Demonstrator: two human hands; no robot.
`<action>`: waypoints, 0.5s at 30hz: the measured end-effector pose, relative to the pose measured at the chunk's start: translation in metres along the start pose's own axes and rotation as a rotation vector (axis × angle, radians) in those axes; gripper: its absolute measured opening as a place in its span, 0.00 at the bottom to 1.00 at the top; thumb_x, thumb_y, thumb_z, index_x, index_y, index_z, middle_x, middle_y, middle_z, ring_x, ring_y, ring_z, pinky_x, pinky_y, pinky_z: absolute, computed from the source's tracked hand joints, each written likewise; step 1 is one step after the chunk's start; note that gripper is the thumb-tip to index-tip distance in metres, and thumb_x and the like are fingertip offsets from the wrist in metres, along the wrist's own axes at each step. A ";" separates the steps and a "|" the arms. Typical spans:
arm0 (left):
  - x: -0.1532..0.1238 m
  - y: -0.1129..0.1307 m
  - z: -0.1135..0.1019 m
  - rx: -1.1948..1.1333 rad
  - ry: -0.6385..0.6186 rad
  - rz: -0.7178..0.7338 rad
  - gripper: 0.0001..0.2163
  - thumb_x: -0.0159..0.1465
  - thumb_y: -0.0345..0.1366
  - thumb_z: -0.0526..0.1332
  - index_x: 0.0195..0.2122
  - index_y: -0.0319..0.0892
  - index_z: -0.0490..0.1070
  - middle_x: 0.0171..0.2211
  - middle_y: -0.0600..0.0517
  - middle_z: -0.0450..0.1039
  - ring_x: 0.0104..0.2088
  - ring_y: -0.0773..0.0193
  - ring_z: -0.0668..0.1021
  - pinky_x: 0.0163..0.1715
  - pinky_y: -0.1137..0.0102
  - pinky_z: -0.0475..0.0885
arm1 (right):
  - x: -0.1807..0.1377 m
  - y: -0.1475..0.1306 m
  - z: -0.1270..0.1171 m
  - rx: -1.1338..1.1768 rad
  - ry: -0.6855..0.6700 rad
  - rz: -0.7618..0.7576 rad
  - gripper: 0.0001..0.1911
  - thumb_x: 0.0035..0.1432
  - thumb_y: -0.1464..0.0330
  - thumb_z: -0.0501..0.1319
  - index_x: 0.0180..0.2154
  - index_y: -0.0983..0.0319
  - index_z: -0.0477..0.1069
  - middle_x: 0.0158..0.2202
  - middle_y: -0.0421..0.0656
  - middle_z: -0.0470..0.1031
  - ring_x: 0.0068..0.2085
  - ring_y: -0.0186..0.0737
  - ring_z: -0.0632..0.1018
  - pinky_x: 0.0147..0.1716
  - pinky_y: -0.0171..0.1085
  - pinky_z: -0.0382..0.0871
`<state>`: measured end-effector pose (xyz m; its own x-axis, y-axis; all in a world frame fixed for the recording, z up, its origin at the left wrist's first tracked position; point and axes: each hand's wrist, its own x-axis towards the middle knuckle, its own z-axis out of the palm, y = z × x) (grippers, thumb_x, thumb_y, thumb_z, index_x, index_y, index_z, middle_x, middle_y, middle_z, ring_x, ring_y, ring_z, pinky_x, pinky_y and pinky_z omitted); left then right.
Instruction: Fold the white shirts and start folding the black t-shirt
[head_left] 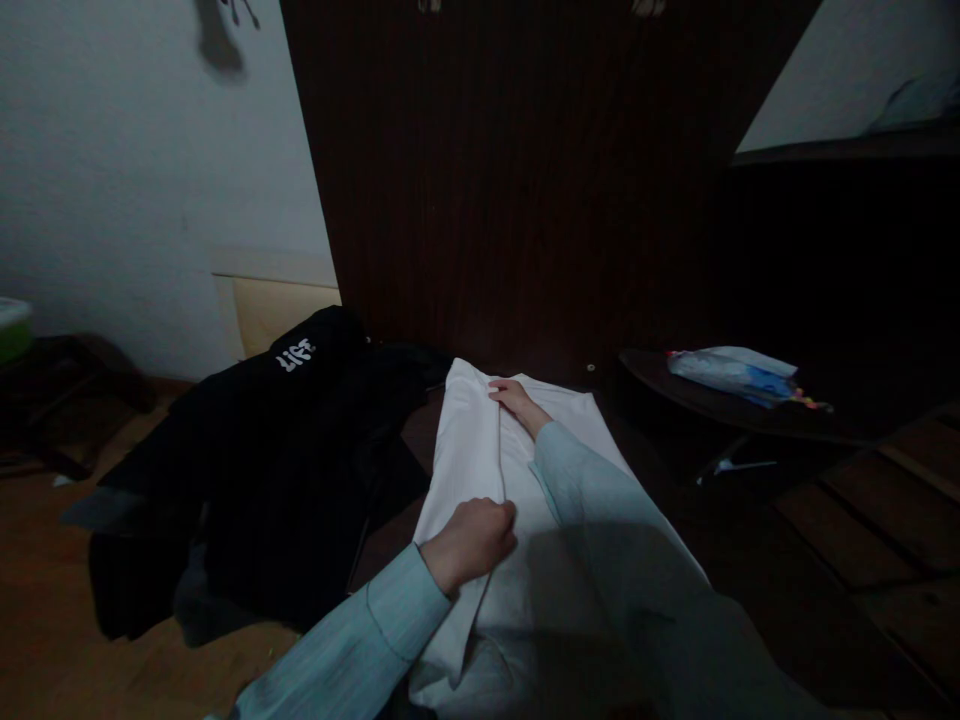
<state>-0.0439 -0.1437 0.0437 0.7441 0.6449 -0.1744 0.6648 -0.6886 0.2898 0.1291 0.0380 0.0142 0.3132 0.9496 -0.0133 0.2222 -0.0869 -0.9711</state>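
Observation:
A white garment (465, 440) lies spread in front of me, its left side folded inward in a long strip. My left hand (474, 540) is closed on the inner edge of that strip, near the middle of its length. Farther up, my right hand (517, 398) pinches the same folded edge close to the garment's far end. Both forearms wear light blue-green sleeves, and the right one covers part of the cloth. What kind of garment it is I cannot make out.
Black clothes (300, 450), one with white lettering, lie heaped on the left. A dark wooden panel (525, 200) rises behind. On the right, a plastic packet (735, 375) rests on a dark rounded shelf (652, 385). A dark stool (67, 400) stands far left.

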 end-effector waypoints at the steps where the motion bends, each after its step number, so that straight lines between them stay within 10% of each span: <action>1: 0.000 -0.001 0.000 -0.010 0.009 -0.002 0.09 0.57 0.35 0.51 0.36 0.42 0.67 0.32 0.45 0.74 0.34 0.56 0.76 0.30 0.68 0.68 | 0.001 0.002 0.002 -0.016 -0.002 -0.021 0.13 0.35 0.79 0.59 0.28 0.64 0.72 0.27 0.39 0.73 0.30 0.34 0.73 0.36 0.36 0.67; 15: -0.009 -0.001 0.006 -0.014 0.007 0.051 0.13 0.56 0.33 0.53 0.43 0.44 0.61 0.34 0.47 0.73 0.36 0.57 0.76 0.31 0.69 0.67 | -0.017 -0.003 0.003 -0.335 0.086 -0.238 0.17 0.37 0.77 0.60 0.35 0.62 0.69 0.43 0.46 0.69 0.48 0.43 0.67 0.51 0.40 0.56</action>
<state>-0.0510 -0.1506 0.0393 0.7763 0.6116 -0.1526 0.6252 -0.7158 0.3112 0.1206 0.0233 0.0164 0.2899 0.9275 0.2360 0.5811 0.0253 -0.8134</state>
